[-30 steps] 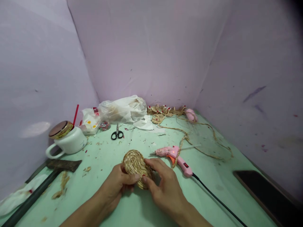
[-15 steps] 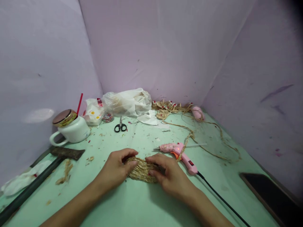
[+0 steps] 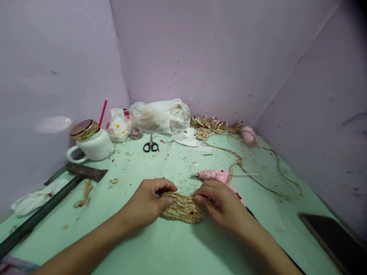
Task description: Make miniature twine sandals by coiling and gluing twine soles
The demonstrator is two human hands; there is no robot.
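Lower centre: coil [image 3: 183, 208] flat on table [image 3: 172, 248], pinched at its left end by left hand [image 3: 146, 204] and at its right end by right hand [image 3: 222, 208], fingers curled onto its rim; probably best pressed evenly from both ends; glue gun [image 3: 213, 175] just behind right hand, nearest obstacle; scissors [image 3: 150, 145], mug [image 3: 94, 145], hammer [image 3: 57, 198] well apart, left of frame.
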